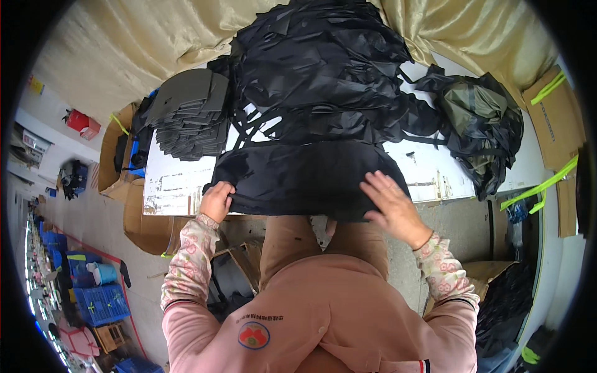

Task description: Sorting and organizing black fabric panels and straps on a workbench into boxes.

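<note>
A black fabric piece [305, 177] lies spread across the front of the white table, its near edge hanging slightly over toward my lap. At its left corner my left hand [216, 200] has its fingers curled around the edge, pinching the cloth. My right hand [395, 208] rests on the piece's right side, fingers stretched out and apart, palm down. Beyond it rises a large heap of shiny black fabric pieces [317, 68], with some straps showing at its lower left.
A stack of dark grey flat panels [189, 112] stands on the table [177, 186] at the left. A bundle of black and olive fabric [479, 118] sits at the right. Cardboard boxes [556, 118] flank both sides. Pale gold curtains [155, 37] hang behind.
</note>
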Demonstrator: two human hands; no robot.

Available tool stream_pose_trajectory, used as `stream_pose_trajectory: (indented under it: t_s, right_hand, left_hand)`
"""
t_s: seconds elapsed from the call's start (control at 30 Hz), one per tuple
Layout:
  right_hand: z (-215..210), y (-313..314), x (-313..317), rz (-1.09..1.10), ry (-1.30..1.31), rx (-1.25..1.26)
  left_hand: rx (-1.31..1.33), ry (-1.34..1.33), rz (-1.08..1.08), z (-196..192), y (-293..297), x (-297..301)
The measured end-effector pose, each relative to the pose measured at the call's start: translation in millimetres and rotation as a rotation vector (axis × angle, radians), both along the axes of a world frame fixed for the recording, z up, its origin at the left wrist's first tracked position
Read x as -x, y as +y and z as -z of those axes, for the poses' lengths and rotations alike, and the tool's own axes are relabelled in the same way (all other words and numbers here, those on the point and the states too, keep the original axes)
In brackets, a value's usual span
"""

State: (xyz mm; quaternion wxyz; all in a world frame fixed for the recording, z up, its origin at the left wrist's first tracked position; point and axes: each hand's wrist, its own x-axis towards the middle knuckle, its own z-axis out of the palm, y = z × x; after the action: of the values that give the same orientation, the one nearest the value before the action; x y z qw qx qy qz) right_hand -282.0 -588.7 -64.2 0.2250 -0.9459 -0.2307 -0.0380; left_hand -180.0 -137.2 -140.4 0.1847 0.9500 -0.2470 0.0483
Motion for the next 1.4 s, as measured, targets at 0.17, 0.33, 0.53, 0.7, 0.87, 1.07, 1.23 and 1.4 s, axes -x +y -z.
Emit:
stream_pose_trajectory:
  t_s: [0.17, 0.33, 0.53, 0.7, 0.87, 1.07, 1.23, 1.4]
  right_hand:
    - [32.7, 11.7, 0.3, -0.16, 0.18, 0.239]
    - [17.6, 15.1, -3.5, -0.17, 0.251, 0.265]
    - [-33.1, 69.8, -74.4, -0.214, 0.193, -0.12]
    - [-13.8, 181.1, -137.9, -0.452, 0.529, -0.952]
    - [-10.8, 209.0, -150.3, -0.329, 0.78, -1.245]
    - [-11.2, 199.9, -150.2, -0.21, 0.656, -1.094]
    - [-6.6, 193.0, -154.8, -0.197, 0.638, -1.105]
    - [-2.5, 190.9, -157.6, -0.187, 0.598, -1.101]
  left_hand:
    - [0.021, 0.02, 0.036, 9.5, 28.0, -14.3]
    - [0.012, -0.021, -0.077, -3.2, 79.3, -21.9]
    - [0.056, -0.464, 0.103, -88.7, 10.4, -24.2]
    - [0.229, -0.553, 0.346, -121.3, -63.3, -41.8]
    - [0.162, -0.602, 0.148, -152.0, -45.7, -75.6]
    - [-0.413, -0.128, -0.548, -133.6, 91.5, -184.6]
    - [-0.315, 0.052, -0.376, -141.4, 108.9, -209.1]
    - [-0.317, -0.039, -0.254, -155.6, 93.8, -206.5]
